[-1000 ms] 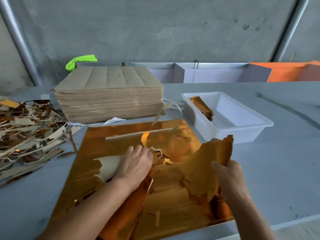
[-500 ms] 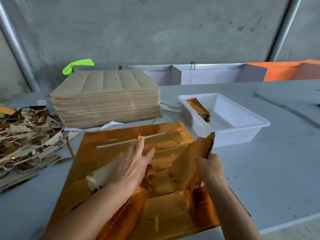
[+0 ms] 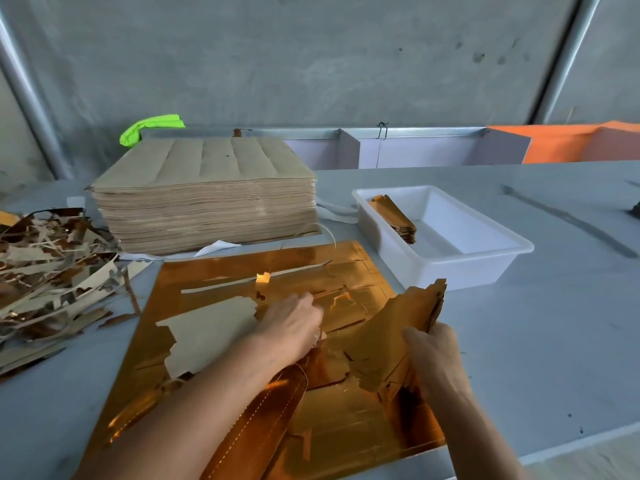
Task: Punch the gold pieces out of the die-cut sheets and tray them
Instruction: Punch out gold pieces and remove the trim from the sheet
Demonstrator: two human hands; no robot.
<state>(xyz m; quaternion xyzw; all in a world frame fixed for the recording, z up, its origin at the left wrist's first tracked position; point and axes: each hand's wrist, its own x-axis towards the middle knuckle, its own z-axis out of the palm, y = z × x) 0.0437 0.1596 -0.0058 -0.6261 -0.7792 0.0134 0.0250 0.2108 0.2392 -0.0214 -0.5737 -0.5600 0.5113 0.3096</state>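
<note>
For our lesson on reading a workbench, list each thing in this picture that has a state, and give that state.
Gold sheet: flat on table, partly punched out.
Punched pieces: bundled, tilted, held in right hand.
Left hand: resting on the sheet, fingers hidden.
White tray: holds a small stack of gold pieces.
Brown sheet stack: tall, neat.
Scrap pile: loose, tangled.

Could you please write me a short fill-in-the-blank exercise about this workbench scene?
1. The right hand grips a bundle of gold pieces beside the ____ tray.
2. The scrap strips lie to the ____ of the brown sheet stack.
3. The left hand rests on the ____ sheet.

Missing words: white; left; gold
</note>
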